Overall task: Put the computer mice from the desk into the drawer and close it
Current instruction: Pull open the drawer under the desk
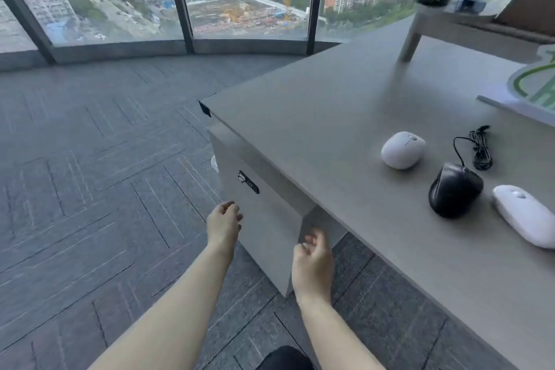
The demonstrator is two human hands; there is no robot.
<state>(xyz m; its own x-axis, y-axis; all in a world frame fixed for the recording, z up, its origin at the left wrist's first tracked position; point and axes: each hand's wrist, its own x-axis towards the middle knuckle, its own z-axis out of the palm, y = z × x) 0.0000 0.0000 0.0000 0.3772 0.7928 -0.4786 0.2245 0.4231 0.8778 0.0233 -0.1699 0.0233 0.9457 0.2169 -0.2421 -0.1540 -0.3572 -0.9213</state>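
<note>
— Reaching low, both hands are down by the drawer front under the desk, yes?

— Yes. The left hand hangs just at the panel's left face, fingers loosely curled, gripping nothing. The right hand is at the panel's near edge, fingers bent toward it; whether they actually catch the edge, I cannot tell.

— And the mice?

— All three sit on the desktop, up and to the right of both hands, well apart from them. A round white mouse lies farthest back. A black wired mouse is just in front of it, its bundled cable lying behind. A flat white mouse rests beside the black one, nearest the right edge of view.

— The drawer itself?

— Looks shut or nearly so; a small black lock sits on its front, above the left hand.
</note>
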